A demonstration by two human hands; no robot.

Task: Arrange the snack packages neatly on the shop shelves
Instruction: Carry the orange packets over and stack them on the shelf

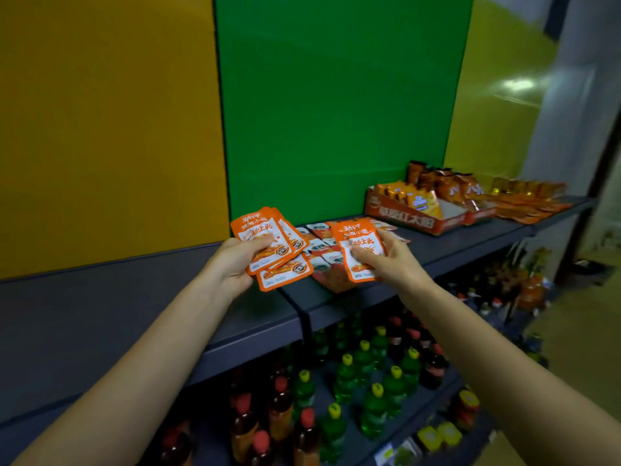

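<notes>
Head view, items listed near to far.

1. My two bare forearms, the left forearm (117, 381) and the right forearm (504, 364), reach in from the bottom corners towards the upper shelf (100, 314), a dark grey board.
2. Left grip (232, 264): clenched round a fan of orange snack packets (265, 240), several overlapped, printed faces towards me, thumb laid across the front. The fan is held above the shelf, near its front edge and just left of the joint between two shelf sections. The lowest packet juts out below the rest.
3. Right grip (389, 260): pinching a single orange packet (358, 250) of the same print, thumb on its face, fingers behind. It is held upright over the front edge of the shelf.
4. Loose pile of packets (319, 250): lying flat on the shelf between my two grips, orange and white, overlapping untidily; some are hidden behind the held packets.
5. Red display carton (403, 213): standing on the shelf further right, towards the back, with orange bags upright in it.
6. Flat orange packs (527, 203): spread along the far right end of the shelf.
7. Back panels: orange panel (100, 129), green panel (336, 95), yellow panel (497, 95).
8. Lower shelf: green bottles (373, 408) with yellow caps, and red-capped bottles (279, 408) to their left, all upright.
</notes>
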